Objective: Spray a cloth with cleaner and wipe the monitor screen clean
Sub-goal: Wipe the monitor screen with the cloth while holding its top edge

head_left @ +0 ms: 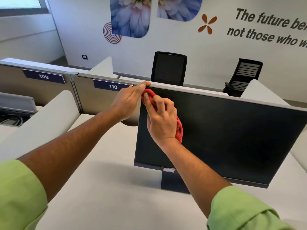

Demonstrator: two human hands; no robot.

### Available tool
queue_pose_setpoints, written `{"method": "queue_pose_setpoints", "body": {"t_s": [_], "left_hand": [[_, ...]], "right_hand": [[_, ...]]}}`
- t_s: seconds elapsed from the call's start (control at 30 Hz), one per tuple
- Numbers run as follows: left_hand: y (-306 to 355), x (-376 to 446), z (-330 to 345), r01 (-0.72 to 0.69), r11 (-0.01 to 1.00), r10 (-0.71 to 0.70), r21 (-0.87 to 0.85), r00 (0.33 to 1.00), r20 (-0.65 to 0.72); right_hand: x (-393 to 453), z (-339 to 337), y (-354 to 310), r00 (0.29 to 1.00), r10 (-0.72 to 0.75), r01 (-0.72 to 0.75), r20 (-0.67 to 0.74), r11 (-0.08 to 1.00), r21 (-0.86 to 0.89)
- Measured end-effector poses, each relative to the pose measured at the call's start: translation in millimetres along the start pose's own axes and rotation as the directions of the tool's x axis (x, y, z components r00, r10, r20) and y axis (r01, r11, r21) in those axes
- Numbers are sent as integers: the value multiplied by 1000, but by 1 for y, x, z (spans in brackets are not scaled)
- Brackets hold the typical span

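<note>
A black monitor (232,138) stands on a white desk, its dark screen facing me. My left hand (129,100) grips the monitor's top left corner, with the fingers over the upper edge. My right hand (162,120) presses a bunched red cloth (179,131) flat against the upper left part of the screen. The cloth shows above the fingers and below the heel of that hand. No spray bottle is in view.
The white desk (106,180) spreads in front of the monitor's stand (172,181). Partition panels labelled 109 (43,76) and 110 (113,86) run behind it. Two black office chairs (168,68) stand beyond the partition. A white divider (41,120) borders the desk's left side.
</note>
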State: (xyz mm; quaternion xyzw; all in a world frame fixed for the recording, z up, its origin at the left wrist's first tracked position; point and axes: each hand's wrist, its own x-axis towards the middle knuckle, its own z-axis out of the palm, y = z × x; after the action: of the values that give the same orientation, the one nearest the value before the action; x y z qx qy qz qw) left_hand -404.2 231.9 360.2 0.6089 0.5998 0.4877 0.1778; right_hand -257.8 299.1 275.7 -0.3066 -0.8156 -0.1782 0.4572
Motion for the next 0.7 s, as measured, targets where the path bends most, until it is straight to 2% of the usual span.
{"method": "queue_pose_setpoints", "body": {"t_s": [0.13,0.27,0.4,0.53,0.63,0.7], "left_hand": [[0,-2,-3,6,998,-7,58,1000,5],[0,-2,-5,9,987,-9,162,1000,-1],[-1,-1,-5,48,973,-47,225,999,-10],[-3,1,-4,85,966,-80,243,996,-32],[-2,0,-5,93,957,-88,274,996,-29],[-2,1,-4,108,950,-106,294,994,-22]], "right_hand": [[-5,-2,3,987,-135,136,84,991,-12],[-38,-4,7,936,-286,302,205,952,-49],[-79,-5,5,891,-359,378,280,926,-18],[-109,-6,3,778,-460,488,427,872,50],[-134,-4,5,701,-528,557,479,825,93],[-148,-4,8,676,-549,578,492,809,108]]}}
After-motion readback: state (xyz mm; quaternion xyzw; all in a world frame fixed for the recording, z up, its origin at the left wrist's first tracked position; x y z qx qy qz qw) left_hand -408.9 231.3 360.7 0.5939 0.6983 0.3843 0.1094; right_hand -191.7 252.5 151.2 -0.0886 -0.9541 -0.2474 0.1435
